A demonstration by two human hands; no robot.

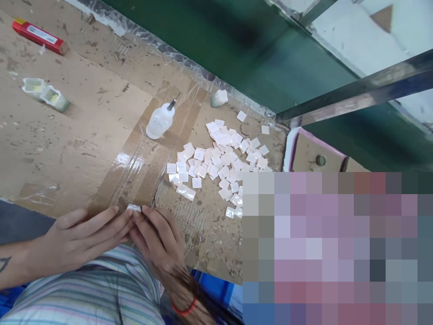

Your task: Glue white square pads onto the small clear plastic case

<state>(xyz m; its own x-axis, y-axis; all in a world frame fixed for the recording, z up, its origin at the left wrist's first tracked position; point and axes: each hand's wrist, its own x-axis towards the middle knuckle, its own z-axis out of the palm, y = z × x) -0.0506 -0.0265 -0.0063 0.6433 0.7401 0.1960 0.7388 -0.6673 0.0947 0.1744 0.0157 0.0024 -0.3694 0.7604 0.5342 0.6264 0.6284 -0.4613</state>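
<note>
Both hands meet at the near edge of the cardboard-covered table. Between their fingertips is a small whitish, shiny piece, mostly covered, so its kind is unclear. My left hand comes from the left with fingers drawn together, tips pressed to the piece. From the other side, my right hand pinches it with bent fingers. Beyond them stands a translucent squeeze bottle with a thin metal needle tip. To the right spreads a loose pile of thin, pale square tiles.
A red tube-like box lies at the far left. Nearer are two joined pale green hollow pieces with yellow bits inside. A similar pale block stands near the green wall panel. A metal bar crosses the right; pixelation hides the lower right.
</note>
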